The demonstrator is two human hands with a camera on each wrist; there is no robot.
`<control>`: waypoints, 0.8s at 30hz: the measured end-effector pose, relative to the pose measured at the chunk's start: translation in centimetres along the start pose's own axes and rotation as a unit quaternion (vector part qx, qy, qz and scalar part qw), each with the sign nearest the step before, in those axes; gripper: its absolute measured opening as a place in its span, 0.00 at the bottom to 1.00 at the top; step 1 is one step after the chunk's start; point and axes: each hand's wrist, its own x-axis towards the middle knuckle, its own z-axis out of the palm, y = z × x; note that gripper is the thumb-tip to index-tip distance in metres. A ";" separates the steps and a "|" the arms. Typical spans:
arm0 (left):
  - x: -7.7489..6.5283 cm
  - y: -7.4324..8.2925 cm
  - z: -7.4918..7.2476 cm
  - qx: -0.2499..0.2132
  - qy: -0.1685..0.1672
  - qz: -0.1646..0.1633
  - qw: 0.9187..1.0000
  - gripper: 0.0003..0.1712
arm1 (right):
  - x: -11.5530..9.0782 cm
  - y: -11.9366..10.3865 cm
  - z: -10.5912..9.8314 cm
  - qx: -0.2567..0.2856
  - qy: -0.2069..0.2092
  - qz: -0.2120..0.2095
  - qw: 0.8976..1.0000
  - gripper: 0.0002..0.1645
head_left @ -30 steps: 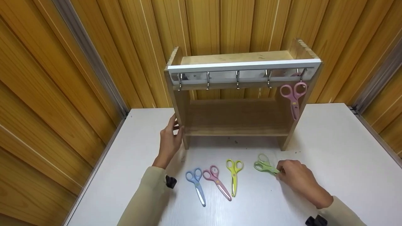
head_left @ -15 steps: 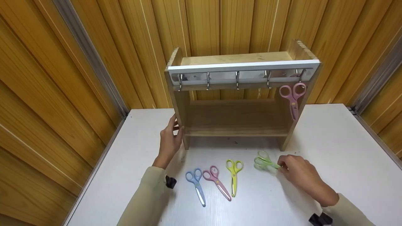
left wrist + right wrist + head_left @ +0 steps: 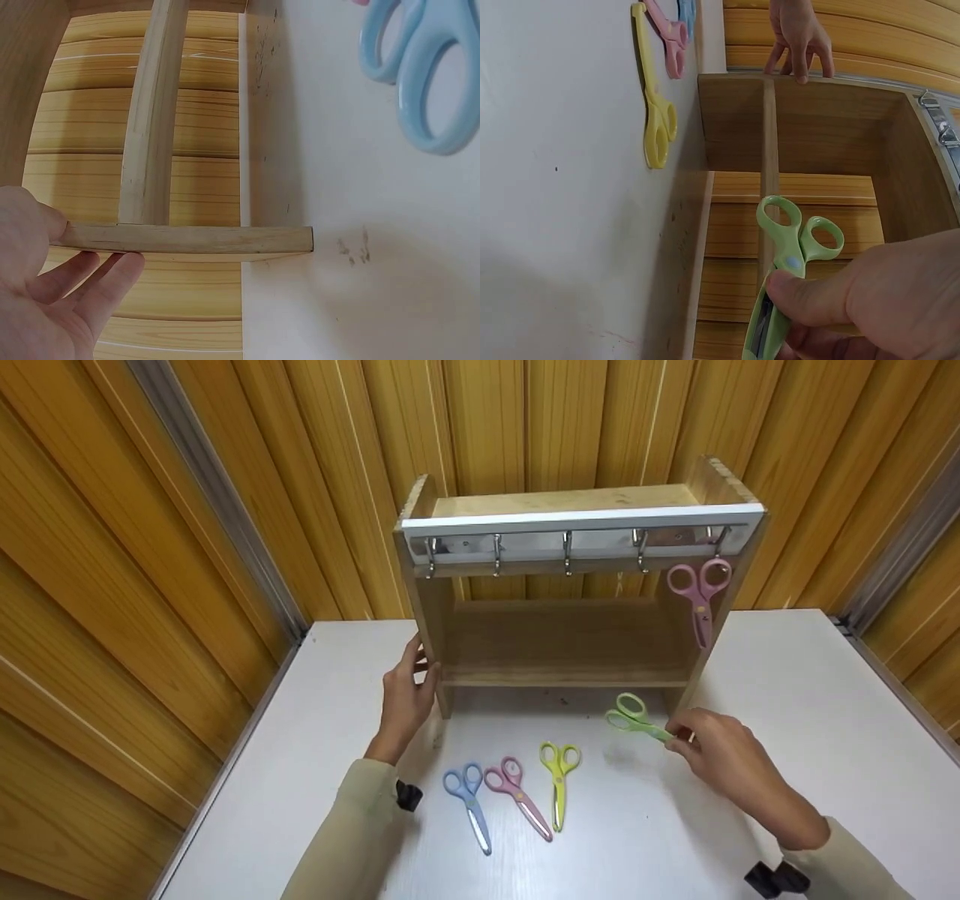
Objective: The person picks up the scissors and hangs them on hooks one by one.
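Observation:
My right hand [image 3: 727, 754] pinches green scissors [image 3: 640, 725] by the blade end, lifted off the table in front of the shelf's right leg. In the right wrist view, the handle loops of the green scissors [image 3: 786, 244] point away from the thumb, and the lower fingers are partly hidden. At the left, my left hand [image 3: 405, 697] holds the side panel of a wooden shelf [image 3: 562, 673], thumb on one face and fingers on the other, as the left wrist view of the panel [image 3: 187, 238] shows. Pink scissors [image 3: 700, 604] hang from the rightmost hook of the shelf's rail.
Blue scissors [image 3: 471, 804], pink-handled scissors [image 3: 517, 789] and yellow scissors [image 3: 559, 776] lie on the white table [image 3: 600, 855]. Several metal hooks line the white rail [image 3: 525, 517]. A wood-patterned wall [image 3: 562, 427] stands close behind the shelf.
My right hand has raised the green scissors from the table and moved them slightly toward the shelf. The left hand stays on the side panel.

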 end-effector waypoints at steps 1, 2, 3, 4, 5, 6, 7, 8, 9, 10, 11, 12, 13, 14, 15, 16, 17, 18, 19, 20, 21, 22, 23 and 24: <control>0.0 0.0 0.0 0.000 0.000 0.001 1.000 0.33 | 0.1 -0.1 -0.1 0.001 0.005 -0.003 1.000 0.10; 0.0 0.0 0.0 0.000 0.001 0.003 1.000 0.33 | 0.1 -0.2 -0.3 0.003 0.009 -0.007 1.000 0.10; 0.0 0.0 0.1 0.000 0.003 0.004 1.000 0.33 | 0.2 -0.3 -0.5 0.005 0.013 -0.010 1.000 0.10; 0.0 0.0 0.1 0.000 0.003 0.004 1.000 0.33 | 0.3 -0.3 -0.6 0.007 0.015 -0.011 1.000 0.10; 0.0 0.0 0.1 0.000 0.004 0.005 1.000 0.33 | 0.3 -0.4 -0.8 0.008 0.020 -0.014 1.000 0.10; 0.0 0.0 0.1 0.000 0.004 0.004 1.000 0.33 | 0.4 -0.5 -0.9 0.008 0.025 -0.016 1.000 0.10; 0.0 -0.1 0.1 -0.001 0.005 0.004 1.000 0.33 | 0.5 -0.6 -1.1 0.009 0.028 -0.017 0.999 0.09; 0.0 0.0 0.1 -0.002 0.005 0.004 1.000 0.33 | 0.6 -0.8 -1.3 0.009 0.033 -0.020 0.999 0.09; 0.0 0.0 0.1 -0.002 0.005 0.004 1.000 0.33 | 0.6 -0.9 -1.5 0.008 0.039 -0.024 0.999 0.09; 0.0 0.0 0.0 -0.002 0.005 0.003 1.000 0.33 | 0.7 -1.0 -1.6 0.006 0.046 -0.028 0.999 0.09; 0.0 0.0 0.0 -0.003 0.005 0.002 1.000 0.33 | 0.8 -1.1 -1.8 0.005 0.054 -0.033 0.998 0.09; 0.0 0.1 0.0 -0.004 0.005 0.002 1.000 0.33 | 0.9 -1.2 -2.0 0.004 0.062 -0.039 0.997 0.10; 0.0 0.1 0.0 -0.004 0.004 0.000 1.000 0.33 | 1.0 -1.4 -2.2 0.003 0.070 -0.045 0.997 0.10; 0.0 0.1 -0.1 -0.004 0.004 -0.001 1.000 0.33 | 1.1 -1.5 -2.3 0.004 0.078 -0.051 0.996 0.11; 0.0 0.1 -0.1 -0.004 0.004 -0.002 1.000 0.33 | 1.3 -1.6 -2.5 0.007 0.087 -0.055 0.995 0.11; 0.0 0.1 -0.1 -0.005 0.003 -0.003 1.000 0.33 | 1.4 -1.7 -2.7 0.010 0.095 -0.059 0.994 0.12; 0.0 0.1 -0.1 -0.005 0.002 -0.004 1.000 0.33 | 1.5 -1.8 -2.9 0.014 0.103 -0.064 0.993 0.12; 0.0 0.1 -0.1 -0.004 0.002 -0.004 1.000 0.33 | 1.6 -1.9 -3.1 0.017 0.111 -0.068 0.991 0.12; 0.0 0.1 -0.1 -0.003 0.002 -0.005 1.000 0.33 | 1.7 -2.0 -3.2 0.021 0.118 -0.072 0.990 0.12; 0.0 0.1 -0.1 -0.002 0.002 -0.005 1.000 0.33 | 1.8 -2.1 -3.4 0.023 0.126 -0.075 0.989 0.12; 0.0 0.1 -0.1 -0.001 0.001 -0.005 1.000 0.33 | 2.0 -2.1 -3.5 0.025 0.133 -0.079 0.988 0.12; 0.0 0.1 -0.1 0.000 0.001 -0.005 1.000 0.33 | 2.1 -2.2 -3.6 0.025 0.140 -0.082 0.986 0.12; 0.0 0.1 -0.1 0.000 0.001 -0.005 1.000 0.33 | 2.2 -2.3 -3.7 0.027 0.148 -0.085 0.985 0.12; 0.0 0.1 -0.1 0.000 0.001 -0.006 1.000 0.33 | 2.4 -2.3 -3.8 0.028 0.154 -0.088 0.984 0.12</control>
